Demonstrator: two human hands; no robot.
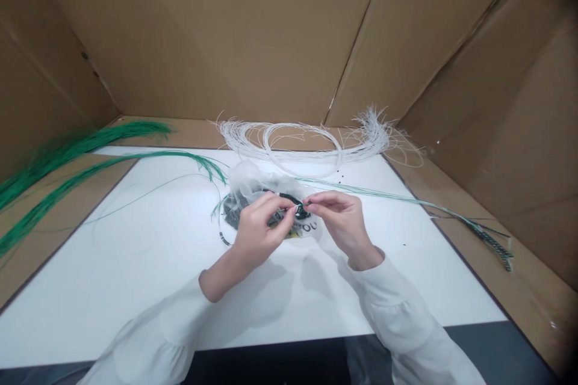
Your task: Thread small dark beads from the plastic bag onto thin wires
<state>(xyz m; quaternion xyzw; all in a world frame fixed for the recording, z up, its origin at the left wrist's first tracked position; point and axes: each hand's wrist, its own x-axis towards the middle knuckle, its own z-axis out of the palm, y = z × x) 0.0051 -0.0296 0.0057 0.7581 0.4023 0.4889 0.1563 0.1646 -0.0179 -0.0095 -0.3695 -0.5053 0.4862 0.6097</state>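
Observation:
My left hand (259, 225) is closed in a pinch, its thumb and forefinger on a thin pale strand whose tip shows near the fingertips. A strand with dark and light beads (224, 239) loops out at its left side. Opposite it, my right hand (341, 219) pinches a small dark bead close to the strand's tip. Both hands are over a clear plastic bag (253, 177) of dark small pieces, probably beads. Printed letters and a yellow patch show on the bag. Its contents are partly hidden by my hands.
Green strand bundles (103, 162) lie at the left. A coil of white strands (302, 144) sits at the back. Pale green strands (388, 192) run right to beaded ends (497, 246). Cardboard walls (226, 30) surround the white board (149, 289). Few dark specks lie on it.

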